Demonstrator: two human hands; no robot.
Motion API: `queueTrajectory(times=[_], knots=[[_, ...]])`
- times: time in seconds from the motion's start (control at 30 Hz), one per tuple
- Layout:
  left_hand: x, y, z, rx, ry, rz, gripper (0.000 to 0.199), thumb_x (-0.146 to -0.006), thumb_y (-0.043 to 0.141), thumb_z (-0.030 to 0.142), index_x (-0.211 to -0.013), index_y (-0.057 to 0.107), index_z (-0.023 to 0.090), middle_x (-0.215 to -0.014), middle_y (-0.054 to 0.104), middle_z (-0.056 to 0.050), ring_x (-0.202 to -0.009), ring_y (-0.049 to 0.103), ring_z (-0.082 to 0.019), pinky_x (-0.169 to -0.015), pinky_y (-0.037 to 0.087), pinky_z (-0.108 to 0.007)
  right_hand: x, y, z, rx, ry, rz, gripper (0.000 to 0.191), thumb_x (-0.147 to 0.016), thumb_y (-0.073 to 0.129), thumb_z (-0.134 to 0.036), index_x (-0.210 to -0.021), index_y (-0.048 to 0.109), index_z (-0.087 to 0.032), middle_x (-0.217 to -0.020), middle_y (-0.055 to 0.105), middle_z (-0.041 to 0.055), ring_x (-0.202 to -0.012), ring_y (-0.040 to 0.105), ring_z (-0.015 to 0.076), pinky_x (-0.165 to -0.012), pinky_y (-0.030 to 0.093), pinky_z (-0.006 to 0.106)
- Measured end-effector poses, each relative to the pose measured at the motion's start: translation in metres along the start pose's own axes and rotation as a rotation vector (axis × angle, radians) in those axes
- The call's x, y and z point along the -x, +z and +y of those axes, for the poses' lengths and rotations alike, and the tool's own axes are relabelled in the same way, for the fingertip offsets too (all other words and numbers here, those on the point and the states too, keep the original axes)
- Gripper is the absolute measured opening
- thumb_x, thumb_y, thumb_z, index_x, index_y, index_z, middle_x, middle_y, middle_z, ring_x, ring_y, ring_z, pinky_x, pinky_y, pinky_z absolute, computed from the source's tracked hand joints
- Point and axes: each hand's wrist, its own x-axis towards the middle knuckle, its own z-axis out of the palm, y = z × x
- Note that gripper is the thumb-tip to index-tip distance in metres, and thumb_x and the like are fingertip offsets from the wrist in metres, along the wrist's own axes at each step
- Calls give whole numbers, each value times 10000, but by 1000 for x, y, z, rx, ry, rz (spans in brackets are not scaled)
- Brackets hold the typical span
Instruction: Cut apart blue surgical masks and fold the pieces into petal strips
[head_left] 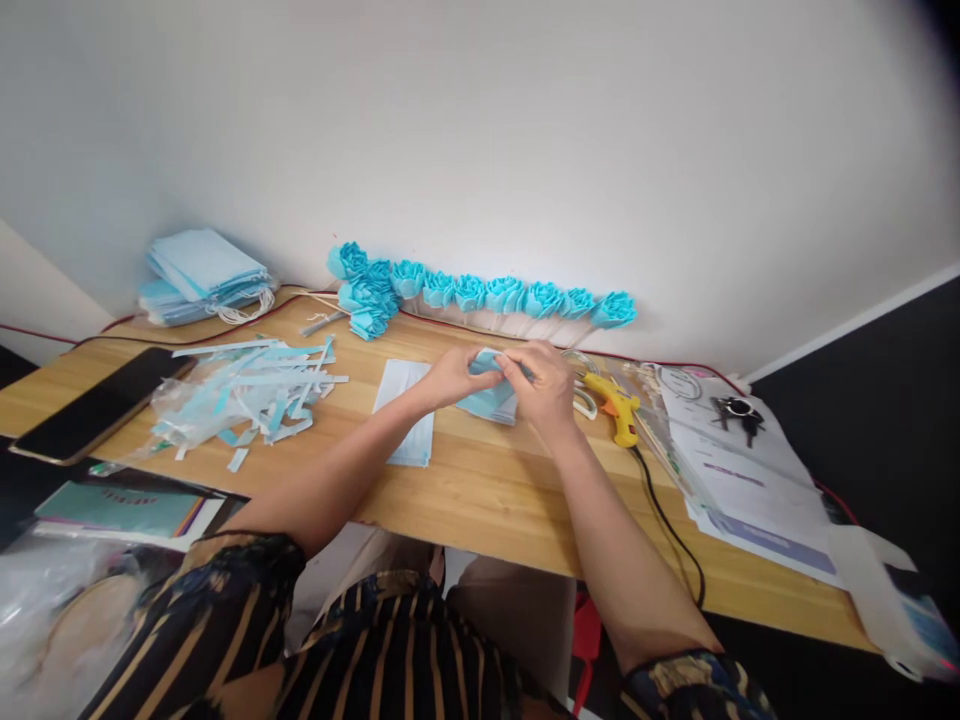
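Observation:
Over the middle of the table, my left hand [454, 377] and my right hand [547, 388] pinch a small light-blue piece of face mask fabric [487, 359] between thumbs and fingers. Just beneath them lies more pale-blue mask fabric [493, 405]; whether it joins the held piece I cannot tell. A flat blue face mask [414, 445] rests under my left forearm. To the right of my right hand is a yellow glue gun [615, 405] with a black cord, beside a pale scissors handle [585, 404].
Blue fabric flowers [504, 294] line the wall. Stacked masks [210, 265] stand at the back left, with cut strips [259, 385] and a black phone [97, 405] nearer. Papers [727, 470] and keys [739, 412] lie right, with a white device [889, 590] at the corner.

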Motion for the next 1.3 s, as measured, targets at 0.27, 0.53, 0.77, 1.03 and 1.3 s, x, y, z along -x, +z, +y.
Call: queueTrajectory(times=[0.27, 0.53, 0.77, 1.03, 1.3], knots=[[-3, -2, -1, 566, -152, 229, 458, -607, 821, 434, -912, 698, 116, -807, 721, -39, -727, 655, -175, -736, 528, -310, 5, 16, 9, -489, 419, -48, 688, -808, 666, -515, -1414, 470, -252, -1103, 691, 81, -911, 663, 211, -770, 544, 341], [-8, -6, -5, 670, -104, 407, 478, -560, 866, 428, -849, 662, 107, -770, 718, -32, -697, 653, -153, -709, 530, -279, 13, 31, 15, -501, 488, -252, 481, -745, 733, -461, -1137, 637, -198, -1079, 739, 71, -966, 685, 224, -830, 526, 331], [-12, -8, -12, 672, -131, 492, 524, -578, 829, 492, -915, 646, 135, -792, 713, -34, -755, 666, -181, -707, 516, -283, 19, 36, 6, -187, 448, -247, 226, -799, 641, -405, -739, 673, -190, -685, 687, 5, -681, 618, 184, -660, 432, 283], [-12, -6, -19, 604, -144, 506, 483, -633, 775, 541, -872, 609, 156, -707, 647, -1, -676, 606, -142, -610, 447, -241, 24, 46, -5, -38, 368, -299, 249, -810, 620, -402, -657, 633, -205, -600, 611, 2, -592, 529, 159, -593, 330, 268], [-9, -5, -13, 588, -108, 551, 387, -649, 783, 448, -827, 595, 160, -659, 565, 41, -572, 468, -75, -556, 400, -206, 21, 39, -13, -169, 345, -388, 345, -820, 627, -480, -628, 566, -199, -589, 561, -18, -588, 514, 138, -578, 327, 260]])
